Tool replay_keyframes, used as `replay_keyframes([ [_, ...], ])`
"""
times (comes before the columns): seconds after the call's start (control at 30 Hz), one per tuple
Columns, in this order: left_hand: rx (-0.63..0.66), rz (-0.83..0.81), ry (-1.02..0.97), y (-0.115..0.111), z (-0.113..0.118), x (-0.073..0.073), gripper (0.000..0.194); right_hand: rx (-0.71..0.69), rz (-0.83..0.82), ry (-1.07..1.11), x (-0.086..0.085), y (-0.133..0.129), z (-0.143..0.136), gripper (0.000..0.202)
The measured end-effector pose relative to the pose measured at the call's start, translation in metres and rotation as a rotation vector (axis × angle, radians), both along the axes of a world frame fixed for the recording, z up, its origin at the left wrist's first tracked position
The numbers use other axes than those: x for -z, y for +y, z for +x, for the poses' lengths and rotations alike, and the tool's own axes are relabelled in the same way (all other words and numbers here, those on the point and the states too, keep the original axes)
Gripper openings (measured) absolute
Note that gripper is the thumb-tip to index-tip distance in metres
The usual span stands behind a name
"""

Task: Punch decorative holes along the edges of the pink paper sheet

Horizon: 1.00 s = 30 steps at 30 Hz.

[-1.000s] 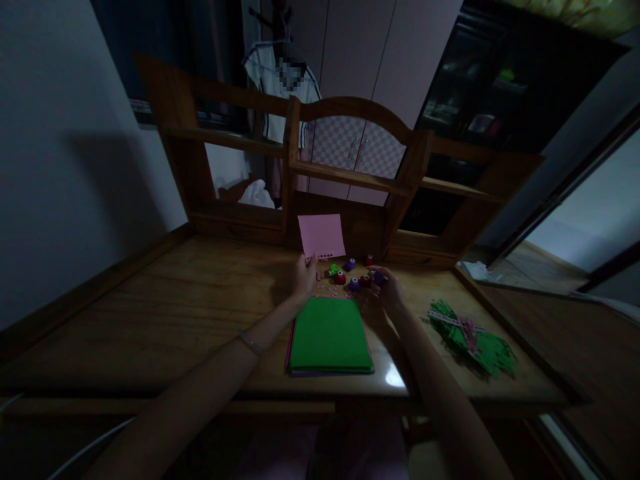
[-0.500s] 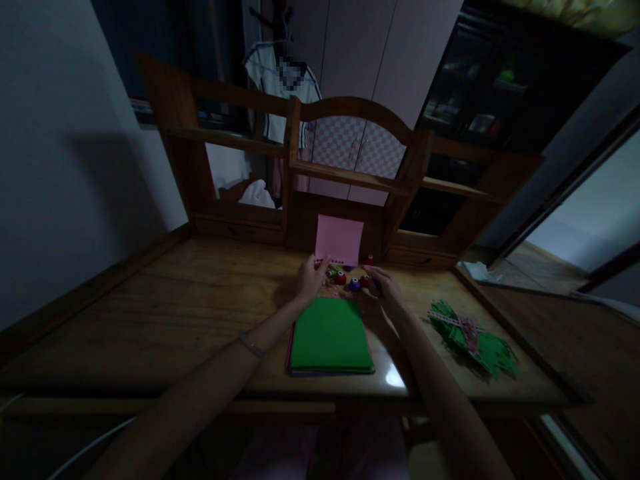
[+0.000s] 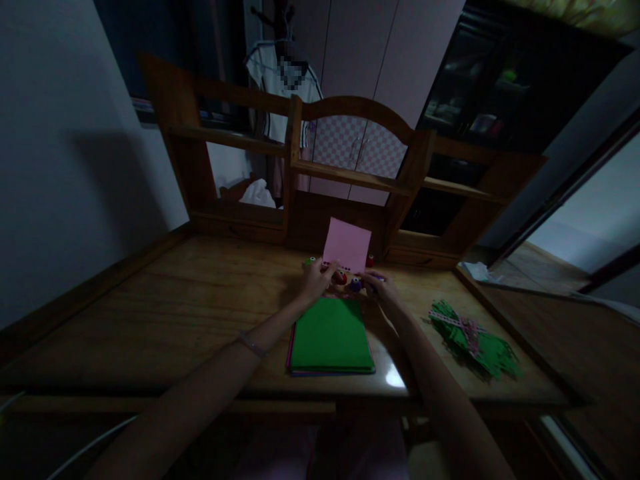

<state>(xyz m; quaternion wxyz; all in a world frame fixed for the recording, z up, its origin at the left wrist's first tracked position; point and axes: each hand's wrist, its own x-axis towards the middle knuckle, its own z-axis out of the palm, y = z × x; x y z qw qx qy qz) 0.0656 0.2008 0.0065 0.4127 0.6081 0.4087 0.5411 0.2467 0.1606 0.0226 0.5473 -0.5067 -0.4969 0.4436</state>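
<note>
A pink sheet (image 3: 347,245) with a row of holes along its lower edge stands raised at the back of the desk. My left hand (image 3: 317,279) pinches its lower left edge. My right hand (image 3: 379,283) is closed at the lower right corner of the sheet, with a dark purple item between its fingers. Between my hands sit a red figure (image 3: 341,277) and a purple figure (image 3: 355,285) with round eyes. A green figure (image 3: 311,261) shows behind my left hand. Nearer to me lies a stack of green sheets (image 3: 330,337).
A heap of green strips (image 3: 493,350) with pink strips lies at the right of the wooden desk (image 3: 200,300). Another red figure (image 3: 371,259) stands behind my right hand. A wooden shelf unit (image 3: 345,175) rises along the back edge.
The pink sheet has shifted to the right and tilted, and my left hand moved right with it. My right hand has come against the sheet's corner. The green figure now shows left of the sheet.
</note>
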Motion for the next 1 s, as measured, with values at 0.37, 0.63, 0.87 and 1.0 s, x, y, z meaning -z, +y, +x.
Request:
replay_keyframes([
  [0.37, 0.155, 0.043, 0.055, -0.003, 0.001, 0.001, 0.044, -0.008, 0.011, -0.048, 0.004, 0.004, 0.0, 0.021],
  [0.63, 0.169, -0.099, -0.055, 0.006, 0.001, 0.006, 0.041, 0.016, 0.085, -0.28, 0.006, 0.002, 0.003, 0.025],
  [0.87, 0.084, -0.191, -0.146, 0.008, -0.004, 0.003, 0.05, 0.214, 0.187, -0.76, 0.025, 0.007, 0.013, 0.032],
  [1.0, -0.125, -0.145, -0.101, 0.012, -0.008, 0.007, 0.053, 0.238, 0.223, -0.765, 0.026, 0.008, 0.016, 0.026],
])
